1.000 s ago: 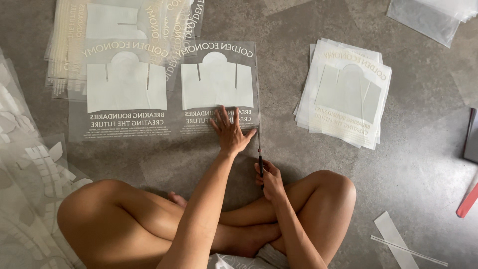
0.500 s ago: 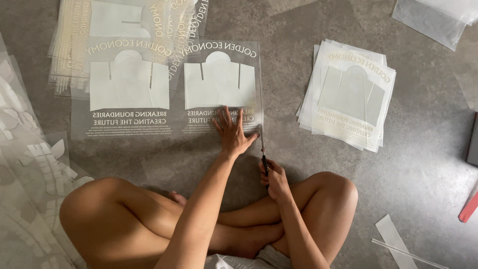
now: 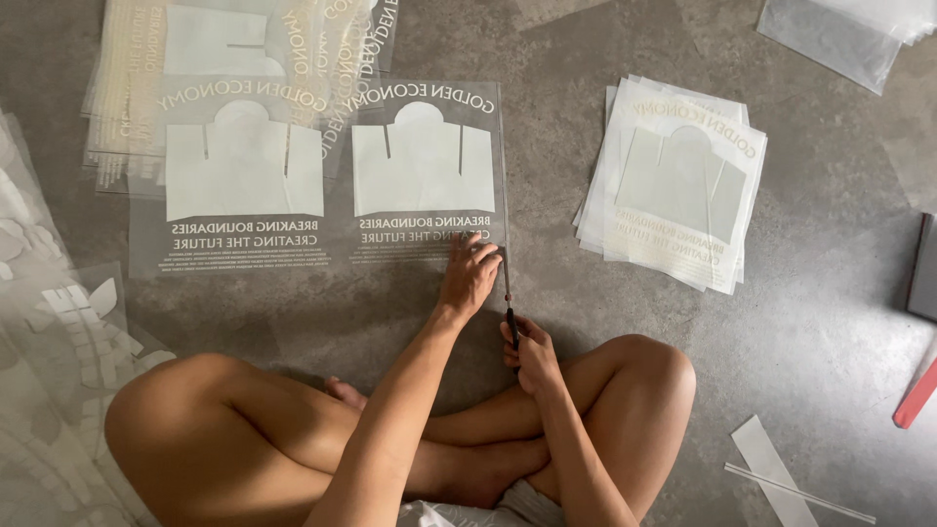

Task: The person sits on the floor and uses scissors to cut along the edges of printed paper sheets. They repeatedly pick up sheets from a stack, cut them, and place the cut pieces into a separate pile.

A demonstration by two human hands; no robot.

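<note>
Left hand (image 3: 468,276) presses flat, fingers spread, on the clear printed sheet (image 3: 322,185) on the floor; right hand (image 3: 532,353) grips scissors (image 3: 508,293) at its right edge.

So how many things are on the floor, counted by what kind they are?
Clear printed sheet being cut: 1
Stacks of printed sheets: 2, one at right, one at top left
Scissors: 1, in the right hand
Red tool: 1
Cut-off strips: 2
Total: 7
</note>
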